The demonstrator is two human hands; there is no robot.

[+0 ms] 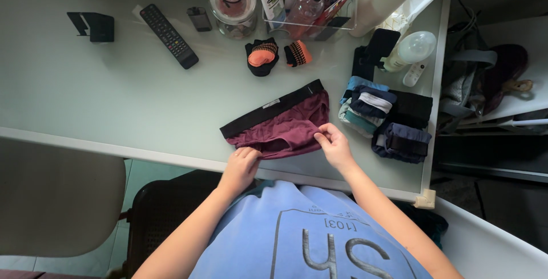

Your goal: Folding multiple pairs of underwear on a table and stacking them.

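On the pale table (114, 96) the maroon briefs (282, 127) lie flat near its front edge: light, limp cloth, best taken at hem or waistband. The right hand (335, 146) pinches the lower right edge; the left hand (241, 166) seems clenched on the lower left hem.

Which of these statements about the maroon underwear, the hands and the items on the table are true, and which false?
1. Both hands grip the maroon fabric underwear with a black waistband. True: left hand at the lower edge, right hand at its right side.
2. The black rectangular remote control lies right of the underwear. False: it lies at upper left.
3. A pile of folded dark garments sits right of the underwear. True.
4. The two rolled black-and-orange socks lie on the chair. False: they lie on the pale green table.
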